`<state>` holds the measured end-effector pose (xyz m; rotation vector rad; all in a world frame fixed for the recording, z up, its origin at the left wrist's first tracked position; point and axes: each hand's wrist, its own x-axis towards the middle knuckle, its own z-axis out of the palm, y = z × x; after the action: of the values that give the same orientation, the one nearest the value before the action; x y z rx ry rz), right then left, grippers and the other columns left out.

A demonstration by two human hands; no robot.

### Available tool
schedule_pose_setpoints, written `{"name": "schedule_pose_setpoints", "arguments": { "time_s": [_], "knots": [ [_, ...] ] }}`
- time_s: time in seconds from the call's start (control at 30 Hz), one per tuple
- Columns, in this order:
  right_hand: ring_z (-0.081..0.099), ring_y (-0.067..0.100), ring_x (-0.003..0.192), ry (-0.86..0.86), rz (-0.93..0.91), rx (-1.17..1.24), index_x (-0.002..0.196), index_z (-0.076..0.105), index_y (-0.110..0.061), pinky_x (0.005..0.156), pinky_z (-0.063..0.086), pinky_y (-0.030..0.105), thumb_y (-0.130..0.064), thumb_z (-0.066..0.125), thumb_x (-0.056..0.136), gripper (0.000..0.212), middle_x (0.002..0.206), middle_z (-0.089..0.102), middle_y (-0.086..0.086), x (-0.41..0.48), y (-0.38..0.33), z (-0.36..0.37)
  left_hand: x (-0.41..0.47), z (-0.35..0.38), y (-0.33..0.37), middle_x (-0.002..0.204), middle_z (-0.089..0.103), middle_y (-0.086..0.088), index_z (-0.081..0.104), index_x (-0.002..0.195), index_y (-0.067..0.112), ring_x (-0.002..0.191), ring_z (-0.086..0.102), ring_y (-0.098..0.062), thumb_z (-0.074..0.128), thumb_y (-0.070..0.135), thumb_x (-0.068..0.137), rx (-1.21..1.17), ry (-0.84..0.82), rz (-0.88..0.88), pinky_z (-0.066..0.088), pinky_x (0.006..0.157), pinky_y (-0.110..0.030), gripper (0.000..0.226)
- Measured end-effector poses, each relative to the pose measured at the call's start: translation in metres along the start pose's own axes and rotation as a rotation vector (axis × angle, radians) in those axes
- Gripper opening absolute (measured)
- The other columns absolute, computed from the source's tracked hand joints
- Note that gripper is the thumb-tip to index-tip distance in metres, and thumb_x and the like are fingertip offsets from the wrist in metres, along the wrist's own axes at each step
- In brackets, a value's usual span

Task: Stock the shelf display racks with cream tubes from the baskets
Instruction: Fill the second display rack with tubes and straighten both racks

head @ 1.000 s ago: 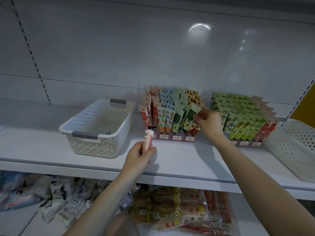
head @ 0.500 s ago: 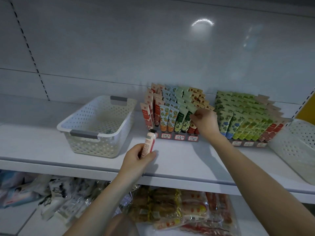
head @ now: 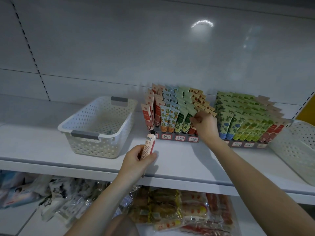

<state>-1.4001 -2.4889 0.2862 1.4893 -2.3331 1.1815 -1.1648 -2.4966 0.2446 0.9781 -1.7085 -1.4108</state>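
Observation:
My left hand [head: 136, 161] grips a red and cream tube [head: 148, 147] upright, cap up, over the front of the white shelf [head: 179, 159]. Just behind it stands the left display rack [head: 177, 137], filled with rows of red, blue, green and orange tubes. At that rack's front right my right hand [head: 205, 126] pinches the top of a green tube [head: 187, 120]; the front tubes beneath the hand are partly hidden. A second rack [head: 245, 144] of green and red tubes stands to the right.
A white perforated basket [head: 97, 126] with grey handles sits left of the racks, almost empty. Another white basket [head: 294, 147] stands at the far right. Below the shelf lie several packaged snacks [head: 170, 208]. A white back panel closes the shelf behind.
The view has shifted slightly. My right hand has settled lower at the rack's front right, on the green tube. My left hand holds the red tube in much the same place.

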Motion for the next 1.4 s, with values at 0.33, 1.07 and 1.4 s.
{"name": "schedule_pose_setpoints", "arguments": {
  "time_s": [0.33, 1.07, 1.4],
  "knots": [
    [0.044, 0.023, 0.064, -0.052, 0.057, 0.018, 0.069, 0.050, -0.005, 0.047, 0.026, 0.013, -0.005, 0.055, 0.089, 0.021, 0.058, 0.045, 0.005, 0.001, 0.001, 0.002, 0.000, 0.000, -0.001, 0.069, 0.049, -0.001, 0.058, 0.086, 0.017, 0.063, 0.044, -0.012, 0.063, 0.022, 0.087, 0.004, -0.006, -0.003, 0.036, 0.056, -0.024, 0.007],
    [0.065, 0.014, 0.066, 0.146, 0.118, 0.296, 0.099, 0.066, 0.003, 0.072, 0.055, 0.039, -0.009, 0.058, 0.090, 0.017, 0.076, 0.067, 0.011, -0.017, -0.011, -0.031, 0.000, -0.001, 0.013, 0.069, 0.050, -0.001, 0.060, 0.096, 0.011, 0.059, 0.044, -0.013, 0.066, 0.017, 0.085, -0.011, 0.033, 0.054, 0.038, 0.048, -0.020, 0.014],
    [0.065, 0.006, 0.061, -0.409, 0.072, 0.635, 0.086, 0.064, -0.020, 0.058, 0.053, 0.019, -0.025, 0.060, 0.087, 0.006, 0.074, 0.068, -0.001, -0.080, -0.070, -0.036, -0.014, 0.011, 0.022, 0.084, 0.060, 0.014, 0.060, 0.097, 0.025, 0.075, 0.056, -0.002, 0.074, 0.018, 0.077, 0.195, -0.004, 0.211, 0.042, 0.059, -0.011, 0.026]
  ]
}}
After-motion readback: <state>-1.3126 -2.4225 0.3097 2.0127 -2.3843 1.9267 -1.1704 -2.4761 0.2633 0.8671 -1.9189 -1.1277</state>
